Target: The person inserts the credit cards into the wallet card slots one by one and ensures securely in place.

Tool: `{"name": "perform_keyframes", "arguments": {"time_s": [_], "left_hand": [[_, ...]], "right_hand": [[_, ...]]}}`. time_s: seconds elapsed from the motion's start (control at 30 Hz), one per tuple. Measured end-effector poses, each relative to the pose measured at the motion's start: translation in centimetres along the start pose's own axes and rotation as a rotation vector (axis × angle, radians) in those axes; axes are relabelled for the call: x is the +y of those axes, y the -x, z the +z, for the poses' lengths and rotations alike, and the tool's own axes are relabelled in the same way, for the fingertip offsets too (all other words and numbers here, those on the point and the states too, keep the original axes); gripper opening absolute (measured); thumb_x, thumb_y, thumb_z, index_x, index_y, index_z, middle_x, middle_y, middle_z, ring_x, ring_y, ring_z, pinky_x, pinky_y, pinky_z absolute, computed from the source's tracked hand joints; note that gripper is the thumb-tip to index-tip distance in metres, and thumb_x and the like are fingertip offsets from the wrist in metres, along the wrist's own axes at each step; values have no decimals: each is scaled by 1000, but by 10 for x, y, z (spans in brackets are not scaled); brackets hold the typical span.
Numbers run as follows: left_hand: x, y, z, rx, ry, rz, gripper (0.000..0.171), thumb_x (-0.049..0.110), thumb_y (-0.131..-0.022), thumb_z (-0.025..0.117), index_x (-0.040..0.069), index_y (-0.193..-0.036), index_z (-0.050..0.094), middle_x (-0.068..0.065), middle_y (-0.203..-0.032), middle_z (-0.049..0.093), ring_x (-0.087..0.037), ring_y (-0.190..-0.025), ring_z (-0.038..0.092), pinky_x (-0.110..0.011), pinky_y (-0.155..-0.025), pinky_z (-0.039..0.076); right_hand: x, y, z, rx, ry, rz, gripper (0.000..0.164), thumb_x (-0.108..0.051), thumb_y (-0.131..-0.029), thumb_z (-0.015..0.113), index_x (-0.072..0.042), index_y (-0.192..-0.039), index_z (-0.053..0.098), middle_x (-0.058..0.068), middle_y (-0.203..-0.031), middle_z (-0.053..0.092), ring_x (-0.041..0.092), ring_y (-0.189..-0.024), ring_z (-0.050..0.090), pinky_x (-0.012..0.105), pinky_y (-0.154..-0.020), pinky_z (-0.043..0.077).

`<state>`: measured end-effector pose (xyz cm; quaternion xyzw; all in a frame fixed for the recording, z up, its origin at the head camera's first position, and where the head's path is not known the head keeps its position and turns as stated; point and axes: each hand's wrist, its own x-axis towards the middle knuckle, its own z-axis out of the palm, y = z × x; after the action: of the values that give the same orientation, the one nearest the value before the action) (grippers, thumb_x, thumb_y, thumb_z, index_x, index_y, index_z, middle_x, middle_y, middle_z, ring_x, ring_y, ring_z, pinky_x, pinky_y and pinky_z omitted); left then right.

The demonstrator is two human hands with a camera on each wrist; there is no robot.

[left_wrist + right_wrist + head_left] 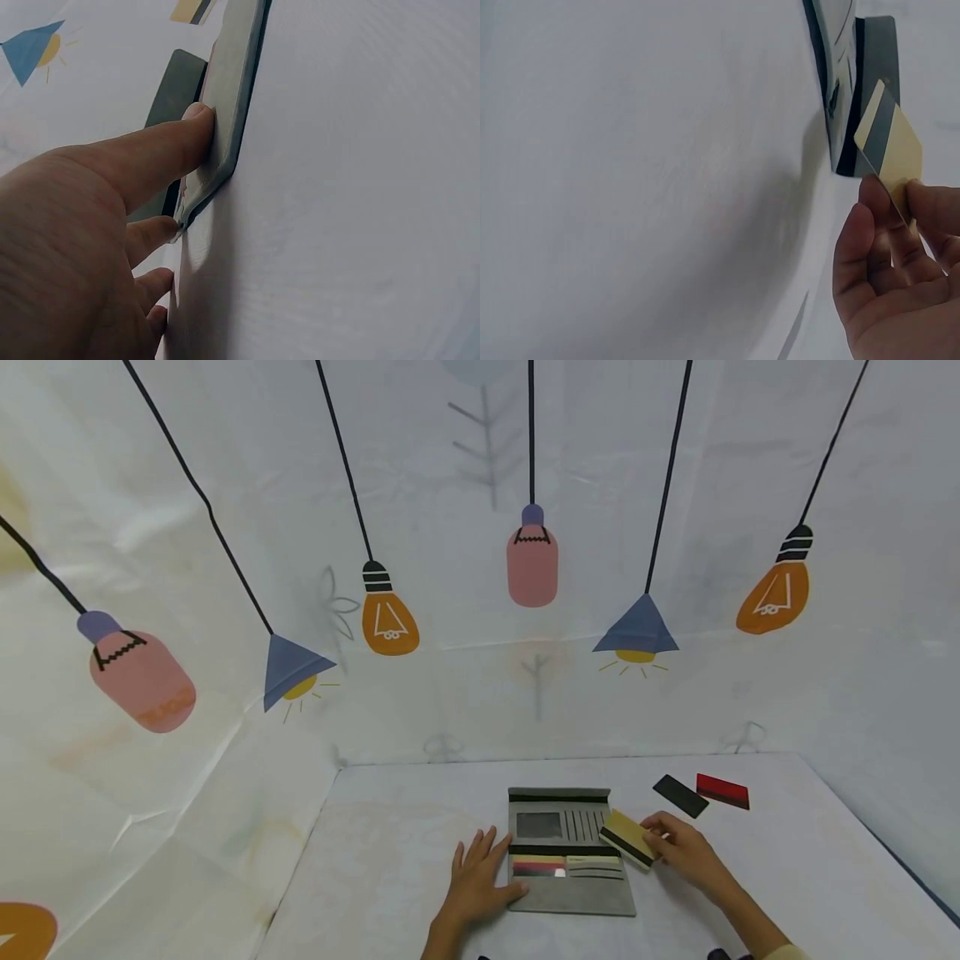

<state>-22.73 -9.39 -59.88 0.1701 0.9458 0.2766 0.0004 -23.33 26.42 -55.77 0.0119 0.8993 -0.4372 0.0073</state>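
An opened grey wallet [555, 900] lies flat on the white table, several cards tucked in its left slots and a pale card edge in the right ones. My left hand [476, 881] rests at its left side, fingers spread, the thumb [169, 150] pressing on the wallet's lower left part. Between thumb and fingers my right hand [690, 856] pinches a yellow card [628, 837] with a black stripe. The card is tilted, and its far corner overlaps the wallet's right edge in the head view. In the right wrist view the card [904, 146] points toward the wallet.
Behind my right hand, a black card [681, 796] and a red card [722, 790] with a dark stripe lie on the table [405, 827]. A white sheet [465, 693] printed with hanging lamps stands behind the table and along its left side.
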Motion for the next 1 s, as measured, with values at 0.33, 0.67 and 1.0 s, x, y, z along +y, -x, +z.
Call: {"name": "perform_keyframes", "arguments": {"time_s": [0.33,0.67,1.0], "left_hand": [[-2,0,-1,-1,18,24,76,63,-78,58,29,-142,37,-3,-153,28,-30,-143,20,-59,-112,5],[-1,-1,-3,-26,39,24,74,60,-79,60,29,-142,38,-3,-153,28,-30,-143,19,-59,-112,4],[0,0,-4,-34,22,12,74,60,-79,59,28,-142,38,-4,-154,27,-31,-143,18,-59,-112,3]], "right_hand": [[-17,0,16,-20,-27,-60,14,-14,-90,59,-9,-103,60,4,-86,62,11,-71,58,22,-58,52],[-25,-1,26,-57,-51,-61,11,-16,-89,60,-12,-100,59,3,-86,61,13,-72,59,24,-58,53],[-36,-5,36,-77,-48,-42,8,-15,-90,59,-13,-98,59,2,-86,61,13,-74,57,23,-59,52]]}}
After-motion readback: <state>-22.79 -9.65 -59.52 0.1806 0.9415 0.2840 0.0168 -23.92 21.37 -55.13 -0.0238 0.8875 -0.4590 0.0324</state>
